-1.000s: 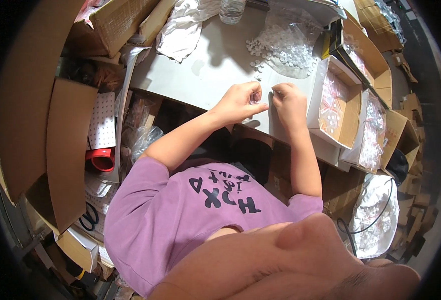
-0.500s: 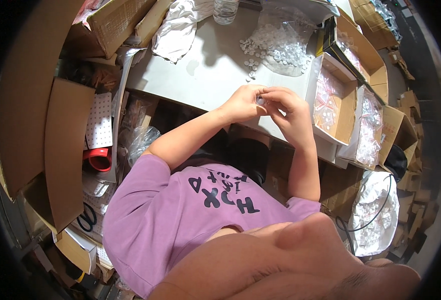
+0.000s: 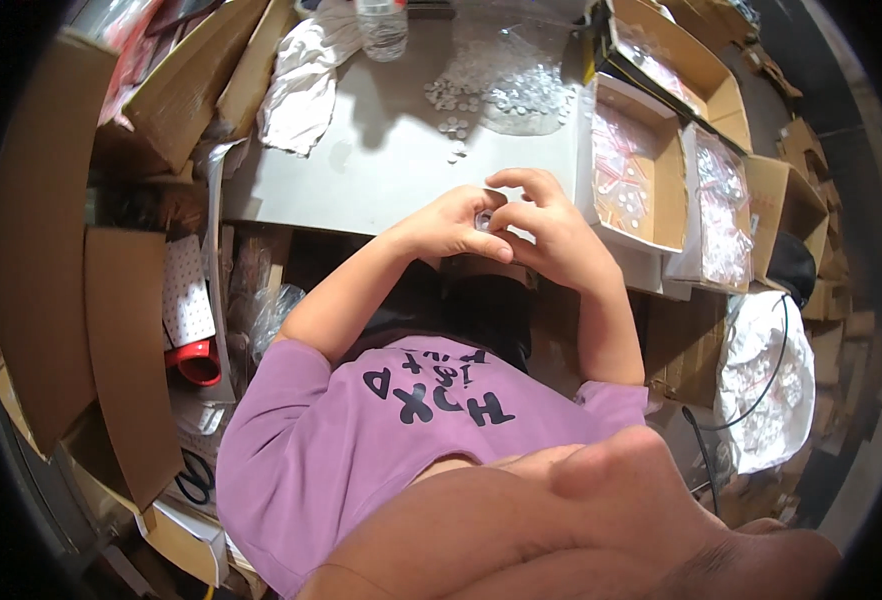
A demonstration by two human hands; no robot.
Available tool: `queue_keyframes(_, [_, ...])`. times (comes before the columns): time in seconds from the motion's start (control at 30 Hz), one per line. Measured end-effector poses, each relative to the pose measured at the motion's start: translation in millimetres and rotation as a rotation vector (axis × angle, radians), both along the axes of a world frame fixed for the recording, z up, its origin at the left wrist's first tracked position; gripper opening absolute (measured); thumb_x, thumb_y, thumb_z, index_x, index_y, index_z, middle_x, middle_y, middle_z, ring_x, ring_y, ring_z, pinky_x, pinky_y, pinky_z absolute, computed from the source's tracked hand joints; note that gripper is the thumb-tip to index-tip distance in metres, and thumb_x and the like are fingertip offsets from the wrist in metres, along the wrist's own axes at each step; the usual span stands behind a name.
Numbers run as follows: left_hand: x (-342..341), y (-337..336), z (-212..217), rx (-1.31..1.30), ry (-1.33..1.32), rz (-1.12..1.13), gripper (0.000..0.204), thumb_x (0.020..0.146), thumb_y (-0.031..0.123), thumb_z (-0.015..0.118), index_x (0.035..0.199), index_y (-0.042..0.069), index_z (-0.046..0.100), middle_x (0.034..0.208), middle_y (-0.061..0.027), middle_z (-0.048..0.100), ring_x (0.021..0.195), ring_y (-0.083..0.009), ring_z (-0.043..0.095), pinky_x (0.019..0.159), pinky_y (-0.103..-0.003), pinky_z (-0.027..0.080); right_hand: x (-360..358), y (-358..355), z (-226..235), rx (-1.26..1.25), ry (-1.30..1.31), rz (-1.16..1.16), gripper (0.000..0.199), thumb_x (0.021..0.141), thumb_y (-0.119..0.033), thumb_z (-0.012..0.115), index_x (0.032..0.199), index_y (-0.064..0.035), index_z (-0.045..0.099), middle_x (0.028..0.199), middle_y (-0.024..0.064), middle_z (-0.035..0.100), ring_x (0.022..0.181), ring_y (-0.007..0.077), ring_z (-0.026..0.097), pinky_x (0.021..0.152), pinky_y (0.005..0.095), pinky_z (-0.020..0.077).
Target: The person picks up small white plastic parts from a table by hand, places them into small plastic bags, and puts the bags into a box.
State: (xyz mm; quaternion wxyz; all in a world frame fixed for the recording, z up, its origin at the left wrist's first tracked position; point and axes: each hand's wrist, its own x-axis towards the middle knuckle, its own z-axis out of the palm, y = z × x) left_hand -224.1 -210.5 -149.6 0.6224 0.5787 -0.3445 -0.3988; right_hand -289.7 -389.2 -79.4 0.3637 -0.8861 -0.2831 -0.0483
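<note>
Both my hands meet just over the near edge of the table (image 3: 291, 195). My left hand (image 3: 451, 225) is closed round a small clear round plastic piece (image 3: 483, 220), its thumb stretched along below. From the right, my right hand (image 3: 556, 230) curls its fingers onto the same piece, with one finger raised higher. The fingers partly cover the piece, so its exact kind cannot be made out. Beyond my hands, many similar small clear round pieces (image 3: 451, 95) lie loose at the mouth of a clear plastic bag (image 3: 526, 115).
To the right stand open cardboard boxes (image 3: 669, 190) of small clear packets, and a white sack (image 3: 769, 385) hangs lower. A white cloth (image 3: 301, 95) and a clear bottle (image 3: 381, 30) lie at the back. Cardboard panels (image 3: 131, 350) and a red roll (image 3: 196, 362) are on the left.
The view has shifted, so the table scene sits further left. My right hand's fingers have spread, one lifting away, and my left thumb now stretches out below the piece.
</note>
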Motion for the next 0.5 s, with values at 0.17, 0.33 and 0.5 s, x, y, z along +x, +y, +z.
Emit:
queue_keyframes(0.17, [-8, -6, 4, -0.138, -0.142, 0.290, 0.046, 0.074, 0.027, 0.081, 0.106, 0.001, 0.061, 0.099, -0.0065, 0.063, 0.094, -0.0145, 0.058, 0.080, -0.029, 0.047, -3, -7, -2, 0.085, -0.111, -0.115, 0.017, 0.070, 0.000, 0.073, 0.082, -0.0027, 0.061, 0.092, 0.0096, 0.065, 0.084, 0.0259, 0.064, 0.072, 0.0325, 0.0515])
queue_keyframes(0.33, [-8, -6, 14, -0.190, -0.552, 0.358, 0.016, 0.083, 0.006, 0.069, 0.097, 0.001, 0.064, 0.098, -0.0081, 0.064, 0.089, -0.0172, 0.060, 0.077, -0.028, 0.047, -11, -15, -4, 0.102, -0.027, -0.203, 0.014, 0.074, -0.001, 0.072, 0.083, -0.0018, 0.062, 0.075, 0.0102, 0.064, 0.066, 0.0243, 0.064, 0.062, 0.0312, 0.0517])
queue_keyframes(0.5, [-15, -12, 18, -0.148, -0.573, 0.465, 0.008, 0.085, 0.008, 0.067, 0.089, 0.002, 0.065, 0.089, -0.0095, 0.065, 0.078, -0.0215, 0.061, 0.070, -0.032, 0.048, -18, -15, -9, 0.083, -0.027, -0.341, 0.012, 0.079, -0.004, 0.072, 0.087, -0.0020, 0.064, 0.078, 0.0121, 0.065, 0.068, 0.0243, 0.065, 0.061, 0.0319, 0.0505])
